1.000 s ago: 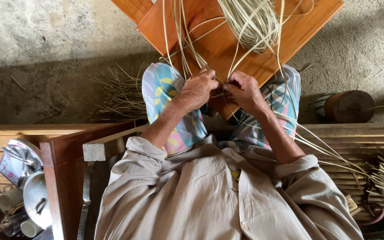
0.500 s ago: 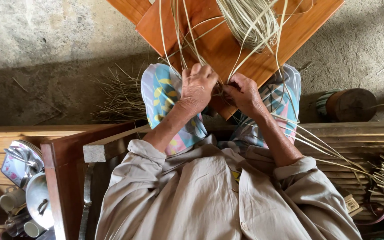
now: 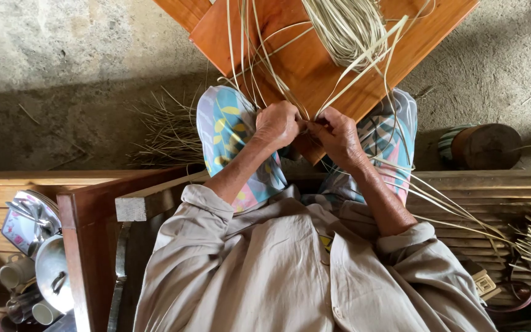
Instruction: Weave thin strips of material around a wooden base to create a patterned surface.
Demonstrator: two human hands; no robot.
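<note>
Left hand: the left hand [image 3: 276, 125] is sitting at centre frame, fingers curled tight and pinching the thin pale strips [image 3: 259, 67] where they are converging at the lower corner of the board.
Right hand: the right hand [image 3: 337, 135] is sitting just beside it, knuckles nearly touching the left hand, fingers closing narrowly on the same strips; the fingertips themselves are hidden behind the knuckles.
Location of strips: the strips are fanning upward from the two hands across the wooden board [image 3: 314, 61], which is resting tilted on the person's knees at upper centre. A thicker hank of strips [image 3: 346, 31] is lying on the board near the top edge. More loose strips are trailing to the lower right over the slatted bench [image 3: 487, 197].
Handling judgement: the strips appear light, thin and springy, bending freely yet likely to kink or split if folded sharply. They look smooth, so they are probably slipping easily between dry fingers.
Where to hold: the safest hold appears to be close to the crossing point by the board's corner, pinching flat faces rather than edges.
Surroundings: a round wooden block [image 3: 483, 146] is standing on the floor at right; metal pot lids [image 3: 53, 270] and cups are sitting at lower left.
</note>
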